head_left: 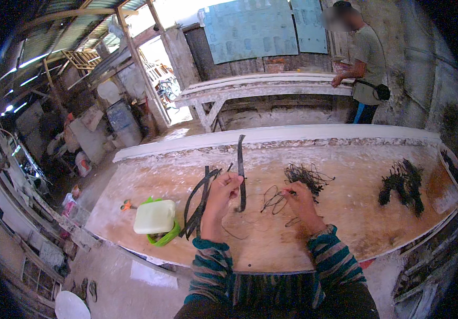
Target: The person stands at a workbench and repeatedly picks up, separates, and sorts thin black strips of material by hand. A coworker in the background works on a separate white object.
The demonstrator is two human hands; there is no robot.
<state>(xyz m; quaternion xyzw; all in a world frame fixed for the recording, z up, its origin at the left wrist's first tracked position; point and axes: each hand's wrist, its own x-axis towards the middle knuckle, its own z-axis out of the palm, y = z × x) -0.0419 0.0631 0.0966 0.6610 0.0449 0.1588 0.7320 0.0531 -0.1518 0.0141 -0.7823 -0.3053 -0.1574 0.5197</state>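
- Right, black strip point(242, 181): long, narrow, flat, matte, near-straight. Stands roughly upright in view above the middle of the tabletop point(271, 250), with its upper end reaching toward the far white edge. Can't tell if its lower end touches the wood.
- Thin black cord point(273, 201): fine, wiry, in loose open loops just left of the right hand, right of the strip.
- Strip bundle point(200, 199): more dark flat lengths, some curved, lying just left of the left hand, partly hidden by it.
- Cord pile point(309, 178): tangled, black, just beyond the right hand. Second dark bundle point(403, 186), thicker and shaggier, well off to the right.
- Green container point(166, 237): bright, on the left of the tabletop. Pale box-like piece point(155, 217), rounded corners, sits over it. Some darker contents show at the near side; too small to identify.
- Orange-handled scissors point(128, 204): left of the container, apart from it.
- Left hand point(221, 194): grip pinched, thumb and fingertips on the strip around mid-length.
- Right hand point(301, 202): grip pinched at the fingertips on the thin cord.
- Co-worker point(364, 58): standing beyond the tabletop, at far right.
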